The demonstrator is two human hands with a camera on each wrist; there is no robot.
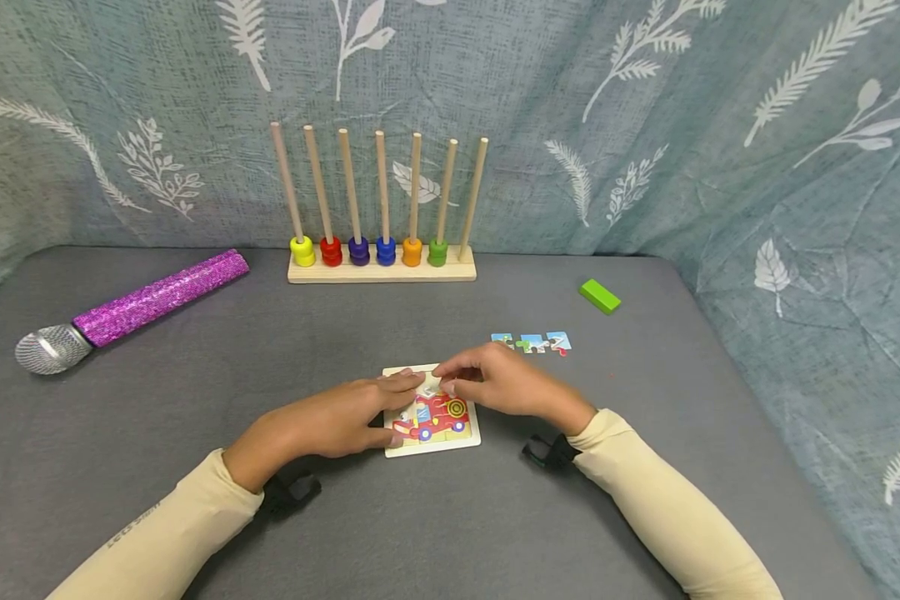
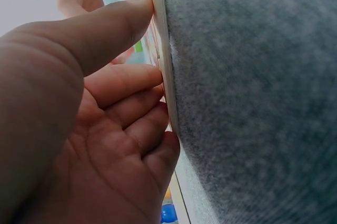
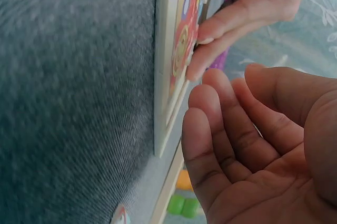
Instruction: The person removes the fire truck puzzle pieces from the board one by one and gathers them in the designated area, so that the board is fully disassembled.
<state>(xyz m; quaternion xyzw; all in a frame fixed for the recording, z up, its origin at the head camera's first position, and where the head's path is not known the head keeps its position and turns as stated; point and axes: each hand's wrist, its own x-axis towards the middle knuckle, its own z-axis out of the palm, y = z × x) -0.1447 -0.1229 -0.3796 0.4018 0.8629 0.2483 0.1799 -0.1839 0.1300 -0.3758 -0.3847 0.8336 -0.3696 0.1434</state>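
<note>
A small wooden jigsaw board [image 1: 432, 448] with a red vehicle picture and a pale rim lies on the table. My left hand [image 1: 337, 417] rests on its left part, fingers extended across the picture and thumb near the lower left corner. In the left wrist view, the thumb and fingertips [image 2: 152, 77] press along the board. My right hand [image 1: 506, 383] hovers at the upper right corner with gently bent fingers, beside a pale patch in the picture. Between its thumb and fingers [image 3: 197, 134] nothing shows in the right wrist view.
Several loose jigsaw pieces [image 1: 532, 342] lie beyond my right hand, with a green block [image 1: 600, 296] farther back. A wooden peg stand [image 1: 382, 273] with coloured rings stands at the back. A glittery purple microphone [image 1: 157, 300] lies left. A patterned curtain [image 1: 495, 83] hangs behind the table.
</note>
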